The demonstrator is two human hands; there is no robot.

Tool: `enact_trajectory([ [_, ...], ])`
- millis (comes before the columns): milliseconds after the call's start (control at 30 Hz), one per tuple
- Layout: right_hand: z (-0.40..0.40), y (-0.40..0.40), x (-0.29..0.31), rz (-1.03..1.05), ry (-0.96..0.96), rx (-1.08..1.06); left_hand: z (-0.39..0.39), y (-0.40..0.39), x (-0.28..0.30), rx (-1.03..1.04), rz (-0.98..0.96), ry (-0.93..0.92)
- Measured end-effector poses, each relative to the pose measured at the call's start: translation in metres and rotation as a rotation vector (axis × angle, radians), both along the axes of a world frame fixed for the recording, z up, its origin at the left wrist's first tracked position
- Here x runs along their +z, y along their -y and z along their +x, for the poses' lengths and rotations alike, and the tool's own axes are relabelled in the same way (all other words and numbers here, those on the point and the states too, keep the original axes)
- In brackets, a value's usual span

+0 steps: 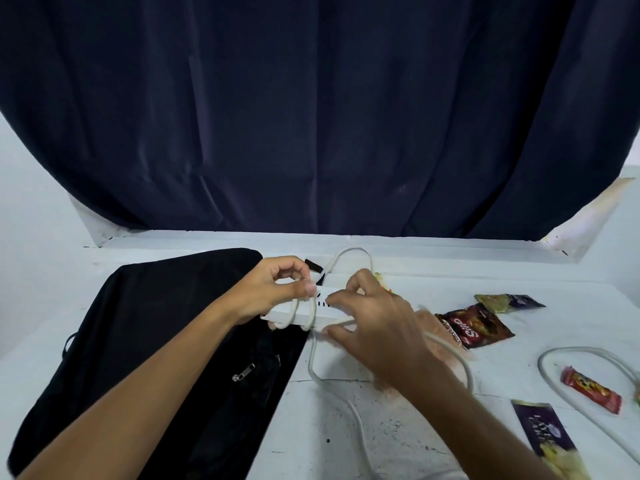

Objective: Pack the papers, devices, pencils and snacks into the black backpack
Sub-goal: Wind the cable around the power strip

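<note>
Centre of view: white power strip [304,308] held above the worktop [398,427], at 3 o'clock of the black backpack [166,341]. Left hand [273,289] grip curls round its cable-wrapped end; right hand [374,323] grip pinches the white cable [341,322]. Snack packets [474,329] lie at 3 o'clock.

Setting: plain indoor room, likely a home or an improvised recording corner rather than a shop or lab. Evidence: dark curtain [318,109] hung over a white-framed recess [568,233] at the back, bare white walls [31,188] either side. Work surface is a scuffed white table [398,441] with black specks, carrying everyday items: backpack [145,341], snack packets [474,327], cable [588,355].
</note>
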State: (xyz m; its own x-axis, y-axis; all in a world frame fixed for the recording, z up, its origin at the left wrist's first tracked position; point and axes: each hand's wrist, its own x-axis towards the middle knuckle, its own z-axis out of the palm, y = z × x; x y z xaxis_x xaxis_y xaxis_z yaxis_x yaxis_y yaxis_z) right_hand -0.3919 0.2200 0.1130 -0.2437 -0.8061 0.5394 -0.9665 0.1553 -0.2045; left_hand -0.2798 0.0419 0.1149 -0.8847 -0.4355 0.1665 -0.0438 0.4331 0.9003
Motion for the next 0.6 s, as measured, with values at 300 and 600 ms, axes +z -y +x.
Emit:
enact_trajectory([
  [300, -0.043, 0.019, 0.003, 0.668, 0.353, 0.194, -0.001, -0.003, -0.004, -0.107, -0.006, 0.1],
  [600, -0.054, 0.012, 0.004, 0.601, 0.468, 0.246, -0.001, -0.018, -0.009, -0.169, -0.193, 0.191],
])
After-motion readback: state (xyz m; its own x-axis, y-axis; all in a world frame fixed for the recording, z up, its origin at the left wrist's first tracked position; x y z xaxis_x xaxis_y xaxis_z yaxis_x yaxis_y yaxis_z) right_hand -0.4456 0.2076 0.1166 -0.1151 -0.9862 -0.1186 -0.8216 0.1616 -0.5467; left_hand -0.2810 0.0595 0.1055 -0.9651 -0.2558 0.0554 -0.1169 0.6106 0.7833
